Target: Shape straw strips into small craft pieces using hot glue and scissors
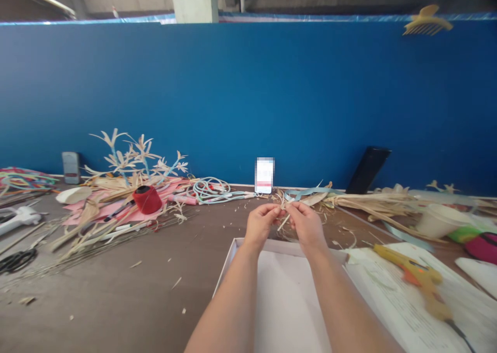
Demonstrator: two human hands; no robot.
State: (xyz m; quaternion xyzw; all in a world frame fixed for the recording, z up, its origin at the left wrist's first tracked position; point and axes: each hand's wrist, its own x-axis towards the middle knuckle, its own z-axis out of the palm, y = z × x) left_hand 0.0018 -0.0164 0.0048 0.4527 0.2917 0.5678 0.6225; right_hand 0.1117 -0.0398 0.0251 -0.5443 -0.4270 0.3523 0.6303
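Note:
Both my hands meet above the far edge of a shallow white box (248, 249) on the brown table. My left hand (262, 223) and my right hand (306, 223) each pinch a thin pale straw strip (283, 220) between fingertips, fingers curled closed. The strip hangs down a little between the two hands. Loose straw scraps lie on the table just beyond my fingers.
A pile of straw flowers (132, 159), pink paper and a red thread spool (147, 199) lies at left, with scissors (17, 260) near the left edge. A yellow glue gun (415, 275) rests on papers at right, by a white cup (440, 219). A blue wall stands behind.

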